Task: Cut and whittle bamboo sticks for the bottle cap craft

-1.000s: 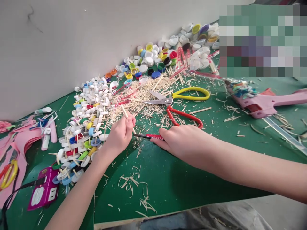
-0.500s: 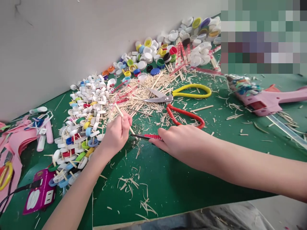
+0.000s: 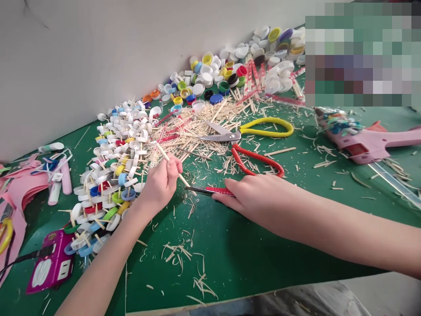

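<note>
In the head view, the left hand [image 3: 161,184] is closed around a thin wooden stick [image 3: 171,164], gripping it near its lower part so the free end slants up and away toward the heap of shavings [image 3: 190,140]; the lower tip points down at the blade, which suits trimming or whittling it; the right hand [image 3: 253,197] lies low on the green table [image 3: 250,254], fingers wrapped on a red-handled craft knife [image 3: 210,191] whose dark blade reaches left to meet the stick's tip, the flat wrist steadying the cut; both things sit between the two hands, just above the table; wood slivers litter the surface beneath them; to the left a bank of bottle caps on sticks [image 3: 115,171] lies within easy reach; beyond, yellow-handled scissors [image 3: 250,129] and red-handled scissors [image 3: 256,160] rest beside the shavings; a pink glue gun [image 3: 371,142] lies well to the right.
</note>
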The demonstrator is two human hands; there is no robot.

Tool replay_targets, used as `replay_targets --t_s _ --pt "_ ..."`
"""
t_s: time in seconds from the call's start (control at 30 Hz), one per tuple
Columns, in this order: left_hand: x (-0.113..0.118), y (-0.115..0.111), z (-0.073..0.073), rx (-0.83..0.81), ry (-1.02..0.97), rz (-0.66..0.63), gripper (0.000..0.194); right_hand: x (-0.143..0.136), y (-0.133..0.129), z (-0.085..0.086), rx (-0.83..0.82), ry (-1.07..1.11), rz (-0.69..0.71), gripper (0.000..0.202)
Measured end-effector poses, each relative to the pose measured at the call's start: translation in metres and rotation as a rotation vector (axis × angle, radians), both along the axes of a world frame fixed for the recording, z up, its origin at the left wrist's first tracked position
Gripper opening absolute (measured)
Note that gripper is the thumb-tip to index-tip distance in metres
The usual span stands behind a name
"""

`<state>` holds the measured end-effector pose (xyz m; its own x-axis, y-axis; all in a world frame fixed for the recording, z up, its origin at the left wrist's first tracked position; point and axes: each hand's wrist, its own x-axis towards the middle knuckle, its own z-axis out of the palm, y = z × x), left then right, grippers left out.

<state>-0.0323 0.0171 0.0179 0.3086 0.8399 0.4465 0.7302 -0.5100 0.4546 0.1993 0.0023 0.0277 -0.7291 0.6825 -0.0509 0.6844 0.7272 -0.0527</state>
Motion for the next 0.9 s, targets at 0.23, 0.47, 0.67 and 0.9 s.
replay_targets --t_s 0.23,0.47,0.67,0.9 --pt "0.006 -0.006 -0.002 -0.059 -0.041 0.04 0.028 0.008 0.003 -0.006 -0.001 0.001 0.033 0.041" --pt "0.014 -0.002 0.0 -0.024 -0.037 0.017 0.028 0.011 0.02 0.003 -0.264 0.041 0.085 0.044" --pt "0.016 0.0 0.0 -0.016 -0.002 -0.005 0.027 0.009 0.021 0.002 -0.313 0.054 0.033 0.052" --pt "0.015 0.0 0.003 -0.029 0.009 0.013 0.029 0.006 0.024 0.004 -0.612 0.158 -0.193 0.062"
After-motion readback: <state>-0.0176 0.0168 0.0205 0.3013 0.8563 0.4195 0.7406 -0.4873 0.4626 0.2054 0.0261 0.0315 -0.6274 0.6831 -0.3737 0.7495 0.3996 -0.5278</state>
